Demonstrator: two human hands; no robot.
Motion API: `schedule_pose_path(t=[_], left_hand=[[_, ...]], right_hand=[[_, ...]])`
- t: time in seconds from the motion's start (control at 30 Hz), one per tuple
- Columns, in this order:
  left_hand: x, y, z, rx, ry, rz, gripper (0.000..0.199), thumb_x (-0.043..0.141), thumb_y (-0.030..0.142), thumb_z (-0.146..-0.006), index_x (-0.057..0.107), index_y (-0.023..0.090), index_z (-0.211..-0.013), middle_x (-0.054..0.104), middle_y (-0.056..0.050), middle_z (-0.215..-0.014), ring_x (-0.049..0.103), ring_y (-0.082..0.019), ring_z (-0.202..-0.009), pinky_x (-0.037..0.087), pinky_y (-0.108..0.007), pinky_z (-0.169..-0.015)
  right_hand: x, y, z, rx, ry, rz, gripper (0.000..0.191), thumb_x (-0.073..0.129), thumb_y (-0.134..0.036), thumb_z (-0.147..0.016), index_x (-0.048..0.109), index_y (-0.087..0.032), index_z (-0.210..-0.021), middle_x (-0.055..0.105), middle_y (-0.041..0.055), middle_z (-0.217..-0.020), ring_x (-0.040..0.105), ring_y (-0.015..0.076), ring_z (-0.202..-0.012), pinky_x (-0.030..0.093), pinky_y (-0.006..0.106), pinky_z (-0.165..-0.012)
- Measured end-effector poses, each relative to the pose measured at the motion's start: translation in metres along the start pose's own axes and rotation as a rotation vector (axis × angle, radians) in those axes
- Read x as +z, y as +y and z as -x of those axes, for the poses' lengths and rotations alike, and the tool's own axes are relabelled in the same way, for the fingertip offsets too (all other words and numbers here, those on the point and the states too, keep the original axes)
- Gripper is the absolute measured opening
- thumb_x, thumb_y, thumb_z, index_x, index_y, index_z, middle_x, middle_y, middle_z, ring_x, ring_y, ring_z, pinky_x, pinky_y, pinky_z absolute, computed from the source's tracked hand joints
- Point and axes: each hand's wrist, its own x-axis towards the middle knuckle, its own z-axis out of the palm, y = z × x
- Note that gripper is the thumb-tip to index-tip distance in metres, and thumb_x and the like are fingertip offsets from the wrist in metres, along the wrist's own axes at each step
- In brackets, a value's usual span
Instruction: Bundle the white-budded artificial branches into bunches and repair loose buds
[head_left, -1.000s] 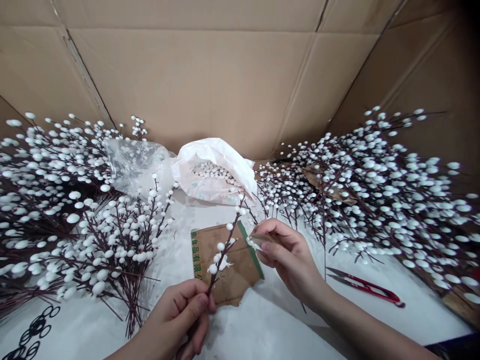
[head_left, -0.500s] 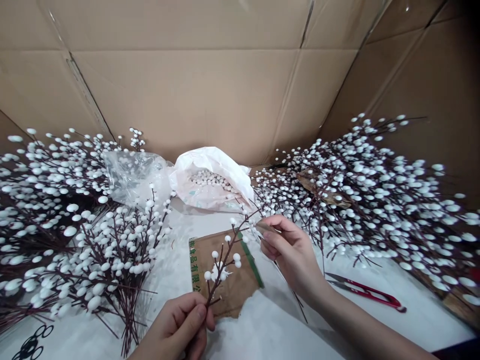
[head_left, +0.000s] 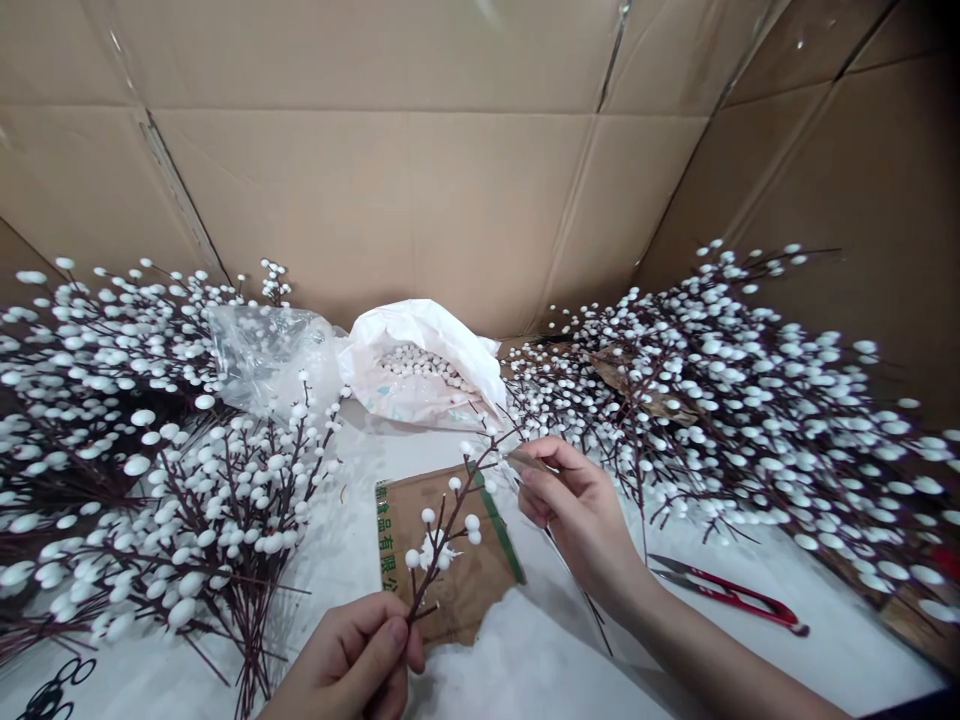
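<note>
My left hand (head_left: 364,655) is closed around the lower stem of an artificial berry branch (head_left: 448,520), a dark brown twig with a few white berries and a scrap of white fluff. The branch tilts up and to the right over a piece of brown cardboard (head_left: 472,590) with green print. Close to its upper tip, my right hand (head_left: 570,510) pinches a thin, flat, grey-brown piece (head_left: 523,460) whose kind I cannot make out. Thin dark stems show below the right hand; whether they join what it holds is hidden.
A white bag (head_left: 427,390) of loose berries stands behind, beside a clear plastic bag (head_left: 274,345). Berry branches are heaped at left (head_left: 225,500) and right (head_left: 720,390). Red-handled thread snips (head_left: 731,592) lie at right, black rings (head_left: 56,690) at lower left. Cardboard walls (head_left: 375,200) enclose the back.
Both hands keep their holds, and the branch stays almost in place. The view has shifted slightly, with only small movement of the hands.
</note>
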Motion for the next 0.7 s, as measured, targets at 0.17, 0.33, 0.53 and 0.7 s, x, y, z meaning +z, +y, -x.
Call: schedule_pose_path(t=[0.17, 0.33, 0.53, 0.7], left_hand=[[-0.001, 0.000, 0.000, -0.010, 0.041, -0.019, 0.051, 0.047, 0.072, -0.078, 0.052, 0.020, -0.074, 0.034, 0.009, -0.037, 0.021, -0.006, -0.032, 0.010, -0.020, -0.036], [0.002, 0.003, 0.001, -0.053, 0.064, -0.007, 0.050, 0.052, 0.071, -0.075, 0.052, 0.021, -0.074, 0.036, 0.009, -0.036, 0.022, -0.006, -0.032, 0.010, -0.021, -0.036], [0.007, 0.006, 0.000, -0.039, 0.106, 0.031, 0.051, 0.060, 0.071, -0.069, 0.053, 0.020, -0.072, 0.033, 0.010, -0.036, 0.021, -0.004, -0.031, 0.011, -0.019, -0.036], [0.008, 0.007, -0.001, -0.067, 0.111, 0.011, 0.053, 0.058, 0.073, -0.068, 0.053, 0.021, -0.074, 0.036, 0.010, -0.034, 0.022, -0.005, -0.029, 0.012, -0.019, -0.035]], right_hand=[[0.000, -0.004, 0.002, -0.030, 0.011, -0.030, 0.006, 0.062, -0.027, -0.086, 0.059, -0.022, -0.086, 0.042, -0.0054, -0.063, 0.035, 0.0063, -0.050, 0.026, 0.023, -0.048], [0.002, -0.008, 0.006, -0.034, -0.066, 0.040, 0.007, 0.062, -0.030, -0.085, 0.060, -0.024, -0.088, 0.046, -0.0045, -0.065, 0.038, 0.0075, -0.051, 0.028, 0.023, -0.048], [0.012, -0.023, 0.014, -0.112, -0.147, 0.251, 0.006, 0.063, -0.026, -0.079, 0.061, -0.022, -0.083, 0.058, 0.0014, -0.078, 0.049, 0.0113, -0.060, 0.038, 0.024, -0.052], [0.013, -0.027, 0.016, -0.160, -0.171, 0.334, 0.003, 0.059, -0.023, -0.077, 0.059, -0.021, -0.079, 0.057, 0.0023, -0.075, 0.053, 0.0146, -0.066, 0.040, 0.026, -0.055]])
